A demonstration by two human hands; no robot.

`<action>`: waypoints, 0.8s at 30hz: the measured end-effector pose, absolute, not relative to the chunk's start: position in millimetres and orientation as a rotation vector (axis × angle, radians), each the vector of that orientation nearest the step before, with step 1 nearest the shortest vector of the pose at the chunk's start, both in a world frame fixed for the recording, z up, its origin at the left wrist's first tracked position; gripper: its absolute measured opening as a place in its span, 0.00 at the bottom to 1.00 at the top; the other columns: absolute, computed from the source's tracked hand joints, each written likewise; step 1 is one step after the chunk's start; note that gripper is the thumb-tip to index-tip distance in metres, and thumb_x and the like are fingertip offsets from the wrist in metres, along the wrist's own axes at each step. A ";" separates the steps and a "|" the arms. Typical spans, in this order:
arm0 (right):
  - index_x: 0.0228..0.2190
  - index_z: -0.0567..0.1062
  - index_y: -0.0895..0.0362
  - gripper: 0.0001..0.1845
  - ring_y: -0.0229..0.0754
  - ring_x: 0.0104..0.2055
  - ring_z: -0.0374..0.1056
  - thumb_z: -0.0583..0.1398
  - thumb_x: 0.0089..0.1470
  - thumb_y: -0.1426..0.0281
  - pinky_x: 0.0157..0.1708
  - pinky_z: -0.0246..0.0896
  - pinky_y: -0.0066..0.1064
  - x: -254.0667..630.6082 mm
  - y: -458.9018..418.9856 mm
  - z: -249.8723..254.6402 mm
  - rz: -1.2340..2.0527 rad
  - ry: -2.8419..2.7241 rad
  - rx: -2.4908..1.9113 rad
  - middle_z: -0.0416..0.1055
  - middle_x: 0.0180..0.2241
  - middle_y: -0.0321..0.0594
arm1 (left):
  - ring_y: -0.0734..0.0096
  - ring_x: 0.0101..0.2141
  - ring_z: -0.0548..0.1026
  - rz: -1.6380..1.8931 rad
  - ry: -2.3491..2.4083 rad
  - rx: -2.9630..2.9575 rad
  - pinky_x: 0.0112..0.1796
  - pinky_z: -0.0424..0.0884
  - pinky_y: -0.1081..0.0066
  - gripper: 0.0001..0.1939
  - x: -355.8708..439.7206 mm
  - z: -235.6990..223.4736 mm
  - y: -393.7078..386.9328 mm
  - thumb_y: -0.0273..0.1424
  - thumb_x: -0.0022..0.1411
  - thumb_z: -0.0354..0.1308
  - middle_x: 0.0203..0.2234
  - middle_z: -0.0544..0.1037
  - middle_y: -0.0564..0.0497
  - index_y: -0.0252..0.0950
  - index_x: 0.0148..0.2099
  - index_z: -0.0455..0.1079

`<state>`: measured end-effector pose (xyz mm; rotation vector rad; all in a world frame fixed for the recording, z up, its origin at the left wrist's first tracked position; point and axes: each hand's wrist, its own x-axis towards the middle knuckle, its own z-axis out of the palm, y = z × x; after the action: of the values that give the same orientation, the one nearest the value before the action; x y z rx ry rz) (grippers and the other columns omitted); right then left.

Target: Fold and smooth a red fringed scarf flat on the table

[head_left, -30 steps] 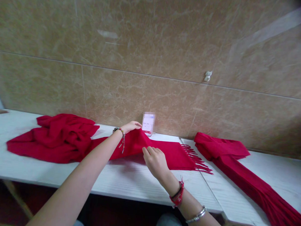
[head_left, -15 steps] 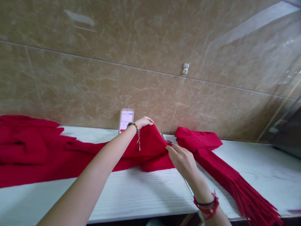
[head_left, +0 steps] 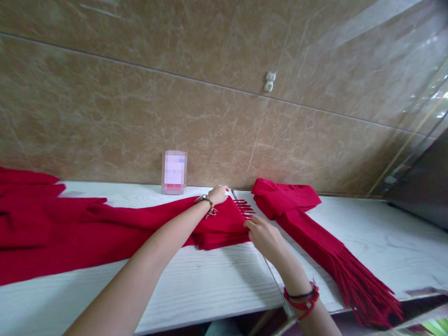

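A long red scarf (head_left: 148, 224) stretches across the white tabletop from the left, bunched at its far left and layered flat near the middle. At the layered end, my left hand (head_left: 219, 194) is closed on the far corner. My right hand (head_left: 263, 233) pinches the near corner of the same end. Short red fringe shows from under the fold, between my hands. To the right lies a second red scarf (head_left: 313, 232), folded at the back, with its long fringe (head_left: 370, 286) trailing toward the front edge. Neither hand touches that one.
A phone (head_left: 174, 172), partly pixelated, leans upright against the brown marbled wall (head_left: 138, 111). A small white cat figure (head_left: 270, 81) is fixed to the wall. The white tabletop (head_left: 212, 280) has a seam running forward near my right hand. A dark panel stands at the far right.
The raised scarf end has come down onto the layers below, both hands lowering with it. More fringe shows at the fold. The camera view has shifted slightly.
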<state>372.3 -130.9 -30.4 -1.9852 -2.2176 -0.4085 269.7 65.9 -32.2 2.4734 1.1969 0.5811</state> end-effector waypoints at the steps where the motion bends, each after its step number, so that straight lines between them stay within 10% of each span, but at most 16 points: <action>1: 0.36 0.73 0.56 0.16 0.38 0.39 0.66 0.50 0.52 0.80 0.35 0.60 0.26 372.9 -130.2 -31.6 -0.419 -2.227 -1.936 0.71 0.36 0.42 | 0.60 0.46 0.67 0.609 1.199 2.501 0.45 0.62 0.68 0.19 263.7 -30.0 57.8 0.26 0.56 0.53 0.46 0.69 0.42 0.33 0.51 0.66; 11: 0.48 0.69 0.61 0.24 0.39 0.52 0.62 0.47 0.52 0.83 0.51 0.56 0.31 381.7 -126.7 -43.2 -0.275 -2.377 -1.670 0.67 0.49 0.47 | 0.63 0.47 0.65 0.391 0.943 2.959 0.46 0.60 0.71 0.22 137.4 -30.6 -52.8 0.41 0.57 0.53 0.50 0.64 0.47 0.40 0.53 0.63; 24: 0.47 0.70 0.60 0.25 0.38 0.50 0.64 0.46 0.51 0.83 0.50 0.57 0.31 384.3 -124.3 -50.3 -0.180 -2.175 -1.594 0.69 0.47 0.46 | 0.66 0.41 0.69 0.545 1.118 3.244 0.38 0.66 0.71 0.19 97.3 -29.5 -68.3 0.18 0.58 0.45 0.41 0.71 0.46 0.36 0.48 0.67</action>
<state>384.3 -124.3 -50.3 -1.5938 -2.1752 -0.1797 97.3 -68.3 -29.5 3.2443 1.1185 0.5453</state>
